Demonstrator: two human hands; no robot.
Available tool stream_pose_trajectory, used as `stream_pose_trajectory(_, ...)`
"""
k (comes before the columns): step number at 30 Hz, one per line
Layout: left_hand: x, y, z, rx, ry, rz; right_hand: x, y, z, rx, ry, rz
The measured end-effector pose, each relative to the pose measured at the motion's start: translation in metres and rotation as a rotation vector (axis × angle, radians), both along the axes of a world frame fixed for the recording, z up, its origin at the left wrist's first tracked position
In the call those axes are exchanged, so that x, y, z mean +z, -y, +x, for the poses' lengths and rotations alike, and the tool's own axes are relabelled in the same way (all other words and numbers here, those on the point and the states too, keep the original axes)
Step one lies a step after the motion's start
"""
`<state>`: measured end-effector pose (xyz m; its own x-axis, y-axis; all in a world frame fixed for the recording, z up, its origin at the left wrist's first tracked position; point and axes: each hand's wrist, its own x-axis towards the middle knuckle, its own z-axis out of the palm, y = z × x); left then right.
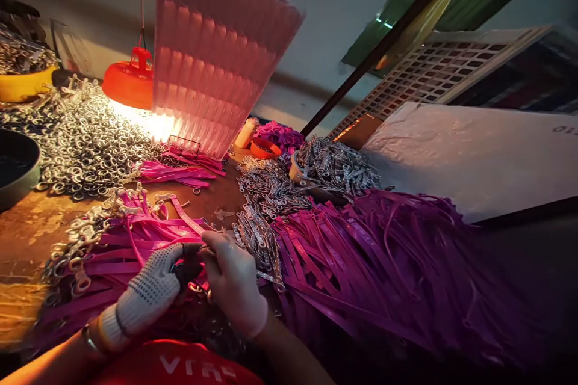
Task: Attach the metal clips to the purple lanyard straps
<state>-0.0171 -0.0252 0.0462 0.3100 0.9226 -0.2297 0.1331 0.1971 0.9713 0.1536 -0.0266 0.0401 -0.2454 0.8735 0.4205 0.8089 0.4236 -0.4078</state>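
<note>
My left hand [156,283], in a white knit glove with dark dots, is closed in front of my body. Close against it is my right hand [232,280], its fingers pinched at the near end of a pink strap [187,216]. That strap runs away from me over the pile. What lies between my left fingers is in shadow, but they meet the right ones near the strap's end. Beneath and left of both hands lies a heap of pink straps [112,252] with metal swivel clasps [81,280] at their ends.
A red hanging lamp [129,81] lights a large heap of metal clasps [85,138]. Beside it hangs a translucent ribbed sheet [212,54]. Purple straps [361,264] spread at right, near metal chains [338,165]. A dark bowl [34,177] stands left, and an orange bowl [265,149] behind.
</note>
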Motion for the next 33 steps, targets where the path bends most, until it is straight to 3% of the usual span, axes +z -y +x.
stream_pose_trajectory(3, -0.013, 0.005, -0.002, -0.032, 0.101, -0.007, -0.003, 0.009, -0.010, 0.005, 0.031, 0.057)
stream_pose_trajectory(6, -0.010, 0.006, -0.007, -0.056, 0.048, 0.044, 0.009, 0.011, -0.006, 0.085, -0.108, 0.001)
stream_pose_trajectory(10, 0.003, 0.005, -0.011, -0.097, -0.076, 0.150, 0.030, 0.008, 0.007, 0.234, -0.305, -0.276)
stream_pose_trajectory(12, 0.007, 0.005, -0.012, -0.136, -0.105, 0.126, 0.036, 0.006, 0.011, 0.301, -0.294, -0.437)
stream_pose_trajectory(14, 0.008, 0.004, -0.013, -0.155, -0.108, 0.113, 0.038, 0.004, 0.011, 0.355, -0.244, -0.496)
stream_pose_trajectory(16, 0.008, 0.005, -0.014, -0.149, -0.098, 0.122, 0.037, 0.006, 0.009, 0.346, -0.167, -0.445)
stream_pose_trajectory(21, 0.003, 0.007, -0.014, -0.121, -0.045, 0.084, 0.029, 0.015, -0.002, 0.153, 0.113, -0.216)
stream_pose_trajectory(25, -0.005, 0.009, -0.014, -0.085, 0.016, 0.074, 0.019, 0.017, -0.008, 0.085, 0.190, -0.125)
stream_pose_trajectory(33, -0.009, 0.009, -0.021, -0.076, -0.070, 0.178, 0.012, 0.014, -0.006, 0.264, 0.475, 0.093)
